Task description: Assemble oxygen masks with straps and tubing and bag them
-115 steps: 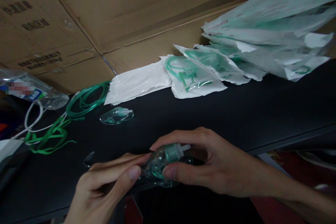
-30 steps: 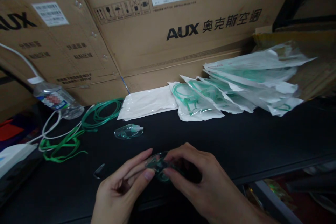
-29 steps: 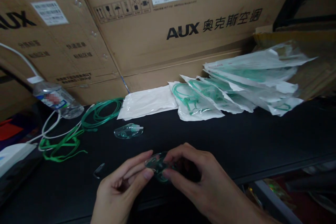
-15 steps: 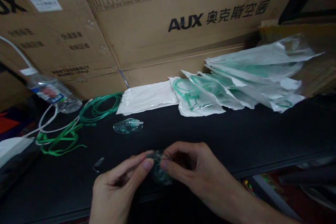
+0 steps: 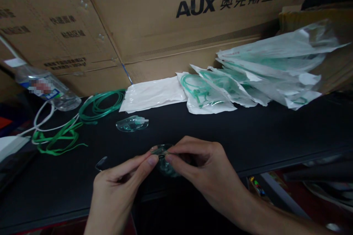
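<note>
Between my two hands is a clear, greenish oxygen mask (image 5: 168, 169), partly covered by my fingers. My left hand (image 5: 125, 176) pinches its left edge between thumb and forefinger. On the other side, my right hand (image 5: 197, 159) pinches the rim close to the left fingertips. A tiny dark-edged detail shows between the thumbs, too small to name. Farther back on the black table lies a second clear mask (image 5: 131, 124) with a pale connector. Just left of my left hand rests a small bent clear strip (image 5: 101, 163).
Green elastic straps (image 5: 59, 139), coiled green tubing (image 5: 106, 106) and a white cable (image 5: 42, 117) lie at the left near a plastic bottle (image 5: 52, 86). White packets (image 5: 153, 95) and several clear-fronted pouches (image 5: 205, 95) line the back, against a large cardboard box (image 5: 154, 29).
The view has tilted down and shifted slightly, so the background sits higher. Both hands still pinch the mask, with their fingertips a little closer together.
</note>
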Motion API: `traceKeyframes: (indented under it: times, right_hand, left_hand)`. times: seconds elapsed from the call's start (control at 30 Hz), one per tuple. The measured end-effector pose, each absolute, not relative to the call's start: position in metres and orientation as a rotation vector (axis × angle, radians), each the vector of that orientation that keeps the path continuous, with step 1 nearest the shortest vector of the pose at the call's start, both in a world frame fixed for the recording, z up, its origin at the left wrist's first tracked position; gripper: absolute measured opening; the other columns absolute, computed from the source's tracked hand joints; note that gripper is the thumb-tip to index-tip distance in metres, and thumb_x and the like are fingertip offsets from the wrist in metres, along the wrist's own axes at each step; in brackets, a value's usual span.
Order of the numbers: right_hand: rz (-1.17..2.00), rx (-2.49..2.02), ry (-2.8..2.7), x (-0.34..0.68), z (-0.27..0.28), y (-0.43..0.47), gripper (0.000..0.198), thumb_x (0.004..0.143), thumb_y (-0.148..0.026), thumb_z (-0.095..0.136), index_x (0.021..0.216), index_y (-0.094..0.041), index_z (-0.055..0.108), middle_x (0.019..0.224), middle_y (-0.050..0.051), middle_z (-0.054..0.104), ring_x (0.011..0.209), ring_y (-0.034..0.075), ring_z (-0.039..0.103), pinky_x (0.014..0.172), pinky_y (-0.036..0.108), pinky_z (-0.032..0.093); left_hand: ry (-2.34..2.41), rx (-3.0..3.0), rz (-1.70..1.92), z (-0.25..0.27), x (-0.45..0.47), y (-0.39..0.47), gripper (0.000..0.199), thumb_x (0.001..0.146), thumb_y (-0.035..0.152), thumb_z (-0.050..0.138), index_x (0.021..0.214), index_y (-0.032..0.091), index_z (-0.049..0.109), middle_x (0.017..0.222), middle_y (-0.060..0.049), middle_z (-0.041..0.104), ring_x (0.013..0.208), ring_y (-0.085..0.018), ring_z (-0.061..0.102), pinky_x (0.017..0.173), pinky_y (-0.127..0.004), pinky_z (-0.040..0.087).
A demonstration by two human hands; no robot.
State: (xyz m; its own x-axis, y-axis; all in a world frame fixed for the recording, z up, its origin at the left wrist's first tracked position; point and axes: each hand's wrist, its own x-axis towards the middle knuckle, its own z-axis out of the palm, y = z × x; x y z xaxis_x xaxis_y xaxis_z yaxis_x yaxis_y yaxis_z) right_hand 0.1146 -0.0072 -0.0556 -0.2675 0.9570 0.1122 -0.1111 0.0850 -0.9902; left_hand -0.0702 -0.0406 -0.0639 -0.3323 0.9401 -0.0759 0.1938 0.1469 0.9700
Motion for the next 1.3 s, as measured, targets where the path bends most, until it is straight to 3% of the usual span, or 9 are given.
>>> traceKeyframes:
  times: [0.2,0.47,0.73,0.87,0.93,1.1,1.3]
  right_hand:
    - [1.565,-0.809,-1.36,0.121,-0.049,-0.005,0.011,0.087,-0.029,0.08,0.096,-0.026,0.087,0.091,0.003,0.08,0.083,0.016,0.07,0.073,0.024,0.053]
    - [1.823,-0.755,-1.226,0.123,-0.043,-0.002,0.019,0.083,-0.037,0.085,0.098,-0.027,0.085,0.092,0.003,0.085,0.092,0.018,0.075,0.092,0.028,0.057]
    - [1.931,-0.734,-1.153,0.126,-0.05,0.002,0.021,0.076,-0.037,0.089,0.088,-0.02,0.087,0.091,0.006,0.085,0.092,0.021,0.076,0.09,0.033,0.057]
    - [1.997,-0.743,-1.108,0.128,-0.052,0.004,0.027,0.071,-0.04,0.092,0.087,-0.019,0.087,0.096,0.008,0.085,0.098,0.024,0.075,0.094,0.037,0.053]
    - [1.974,-0.782,-1.115,0.128,-0.052,0.005,0.03,0.07,-0.043,0.092,0.086,-0.019,0.087,0.092,0.007,0.084,0.092,0.022,0.073,0.09,0.035,0.052]
    - [1.874,-0.838,-1.259,0.128,-0.048,0.006,0.03,0.074,-0.048,0.088,0.081,-0.019,0.086,0.075,0.001,0.077,0.074,0.015,0.062,0.073,0.029,0.048]
    - [1.729,-0.829,-1.345,0.128,-0.047,0.003,0.022,0.082,-0.039,0.085,0.082,-0.016,0.084,0.077,0.0,0.073,0.074,0.013,0.061,0.07,0.025,0.047]
  left_hand:
    - [1.62,1.058,1.273,-0.056,-0.067,-0.043,0.025,0.065,0.045,0.093,0.082,0.028,0.085,0.092,-0.004,0.083,0.093,-0.029,0.08,0.09,-0.033,0.064]
    - [1.578,1.101,1.244,-0.048,-0.072,-0.043,0.022,0.063,0.043,0.094,0.079,0.032,0.085,0.088,-0.002,0.084,0.088,-0.028,0.081,0.088,-0.033,0.065]
    - [1.611,1.003,1.201,-0.039,-0.061,-0.048,0.024,0.059,0.043,0.094,0.075,0.029,0.085,0.079,-0.004,0.083,0.089,-0.029,0.081,0.085,-0.029,0.065]
    - [1.603,0.998,1.185,-0.042,-0.062,-0.045,0.023,0.058,0.042,0.094,0.073,0.027,0.085,0.079,-0.006,0.083,0.086,-0.031,0.081,0.081,-0.031,0.067]
    - [1.594,1.018,1.194,-0.044,-0.064,-0.044,0.022,0.06,0.041,0.094,0.075,0.027,0.085,0.083,-0.007,0.083,0.087,-0.03,0.081,0.081,-0.029,0.066]
    - [1.627,1.02,1.252,-0.046,-0.062,-0.046,0.022,0.058,0.042,0.095,0.073,0.029,0.085,0.085,-0.004,0.084,0.086,-0.028,0.081,0.082,-0.03,0.066]
    - [1.655,1.044,1.294,-0.043,-0.055,-0.051,0.028,0.058,0.052,0.094,0.075,0.031,0.085,0.078,-0.003,0.083,0.087,-0.028,0.081,0.088,-0.031,0.065]
